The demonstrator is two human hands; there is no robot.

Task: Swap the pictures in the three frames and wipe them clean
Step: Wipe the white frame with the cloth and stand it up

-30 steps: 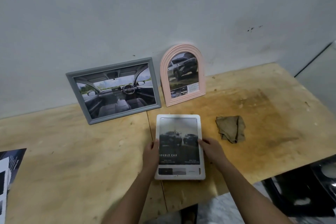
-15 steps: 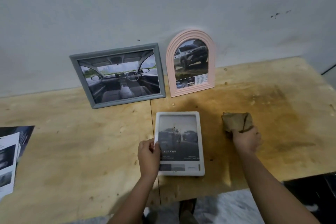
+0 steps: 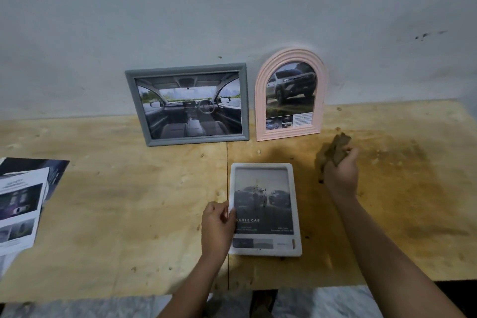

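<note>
- Gripping the left edge of the white frame [image 3: 296,214], the left hand [image 3: 218,227] curls its thumb over the rim.
- That frame lies flat on the plywood table [image 3: 129,214], long axis pointing away from the person, picture top farthest.
- The right hand [image 3: 340,178] clutches a bunched brown cloth [image 3: 335,150] to the frame's right.
- A grey landscape frame [image 3: 185,66] and a pink arched frame [image 3: 259,100] lean against the wall [image 3: 232,8].

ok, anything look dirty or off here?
Yes. Dark specks dot the glass of the white frame, lying flat with the left hand gripping its edge. The table right of it has a broad brown stain. The right hand grips the cloth, clear of the glass.
</note>
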